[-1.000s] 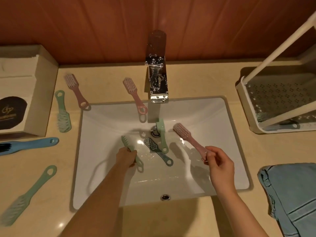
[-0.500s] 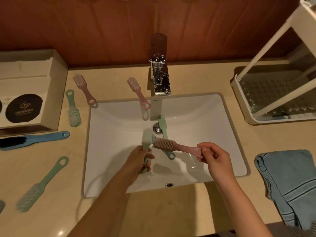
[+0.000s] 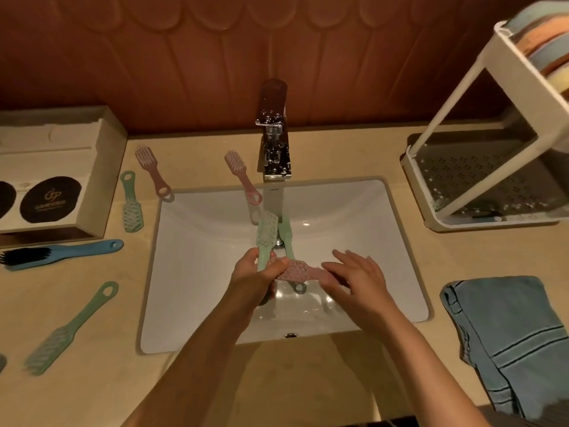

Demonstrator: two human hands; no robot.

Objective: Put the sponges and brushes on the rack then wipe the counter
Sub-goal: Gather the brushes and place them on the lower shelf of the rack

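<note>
Gathering brushes: my left hand (image 3: 255, 277) gripped green plastic brush (image 3: 266, 232), thumb pinning pink plastic brush (image 3: 297, 270); right hand (image 3: 354, 278) straight-fingered at its handle. Next: carry both to white rack (image 3: 455, 100), right.

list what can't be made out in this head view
Head view:
- Grey-blue plastic brush in the white basin: only its ring shows, under the pink plastic brush.
- Stacked sponges on the cream rack: cut by the right edge.
- Right hand: its palm hides any grip on that brush.
</note>
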